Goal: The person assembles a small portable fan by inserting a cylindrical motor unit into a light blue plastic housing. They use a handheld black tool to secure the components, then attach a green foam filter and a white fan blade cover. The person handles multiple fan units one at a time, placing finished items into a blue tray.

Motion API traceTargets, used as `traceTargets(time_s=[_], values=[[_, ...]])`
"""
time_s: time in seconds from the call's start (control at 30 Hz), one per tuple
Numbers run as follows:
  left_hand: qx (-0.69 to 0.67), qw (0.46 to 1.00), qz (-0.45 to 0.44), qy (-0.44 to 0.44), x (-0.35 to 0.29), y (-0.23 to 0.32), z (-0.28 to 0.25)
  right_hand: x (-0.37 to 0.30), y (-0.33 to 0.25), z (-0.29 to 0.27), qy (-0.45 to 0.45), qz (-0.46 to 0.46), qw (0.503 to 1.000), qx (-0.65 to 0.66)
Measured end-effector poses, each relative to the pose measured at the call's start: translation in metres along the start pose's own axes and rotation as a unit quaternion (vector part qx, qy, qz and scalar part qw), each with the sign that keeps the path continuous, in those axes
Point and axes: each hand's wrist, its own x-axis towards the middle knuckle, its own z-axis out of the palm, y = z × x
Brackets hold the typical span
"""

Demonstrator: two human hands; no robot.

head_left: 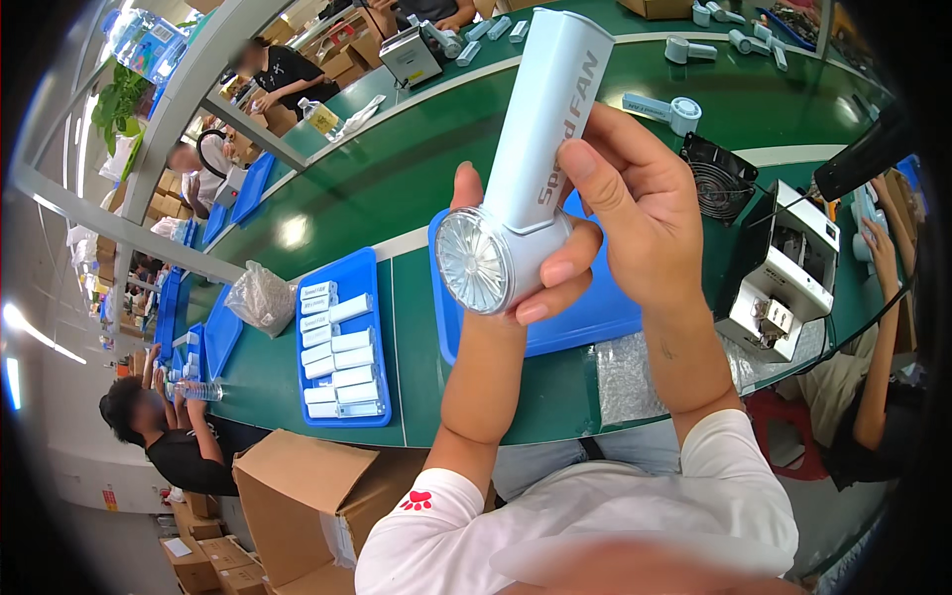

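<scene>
Upper centre of frame: your right hand [650, 223] pinches the pale-blue fan [540, 129]; your left hand [467, 186], partly hidden, supports its round head [523, 260]. A slackened grip could drop it into the blue tray [595, 315], cracking the clear cover [470, 260].

Left hand [466, 186] mostly hidden behind handheld fan [526, 208], cardboard box [288, 526] apparently cut off below

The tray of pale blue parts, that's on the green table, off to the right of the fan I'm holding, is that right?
Not quite: the side is wrong. The head view shows the tray of pale blue parts on the green table, off to the left of the fan you're holding.
</scene>
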Motion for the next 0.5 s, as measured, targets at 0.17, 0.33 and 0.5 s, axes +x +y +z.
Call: traceTargets(time_s=[0.17, 0.33, 0.5], values=[[0.114, 0.993, 0.0, 0.029, -0.003, 0.006, 0.005, 0.0, -0.002, -0.008, -0.019, 0.066, 0.998, 0.003], [0.671, 0.678, 0.194, 0.228, 0.01, -0.016, 0.029, 0.008, -0.009, -0.024, -0.041, 0.063, 0.997, 0.019], [0.755, 0.541, 0.244, 0.277, 0.012, -0.024, 0.029, 0.003, -0.007, -0.025, -0.06, -0.003, 0.998, -0.011]])
